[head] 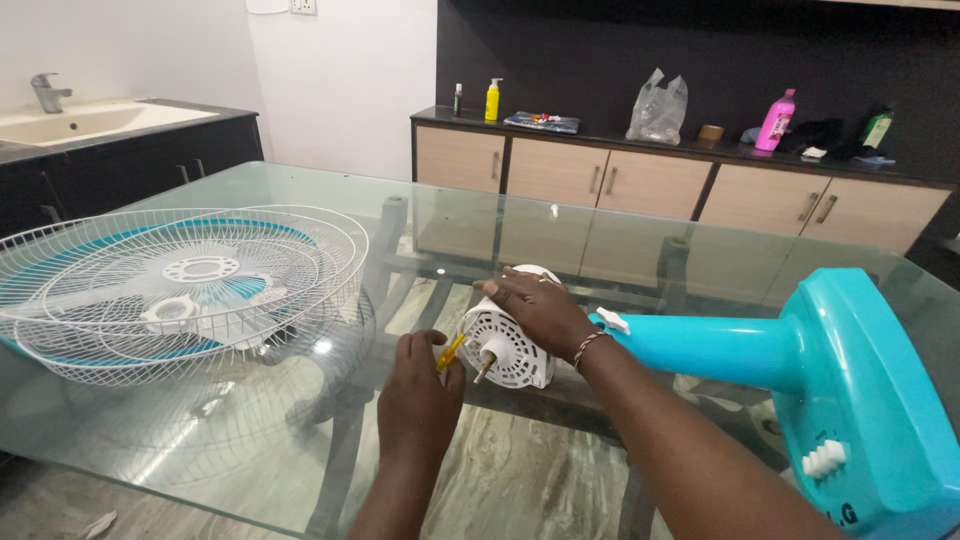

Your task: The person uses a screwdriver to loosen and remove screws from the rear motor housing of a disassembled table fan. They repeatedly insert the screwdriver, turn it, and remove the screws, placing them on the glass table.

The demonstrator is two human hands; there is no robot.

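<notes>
Right between both hands [480,345], motor housing [505,345].

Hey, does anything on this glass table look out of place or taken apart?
Yes. The turquoise fan stand lies on its side on the glass table, its white motor housing bare. The wire fan guards sit detached to the left. The right hand steadies the housing; the left hand holds a yellow-handled tool.

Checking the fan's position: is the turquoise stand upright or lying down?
Lying down: turquoise stand runs sideways across the glass table, base at right.
</notes>
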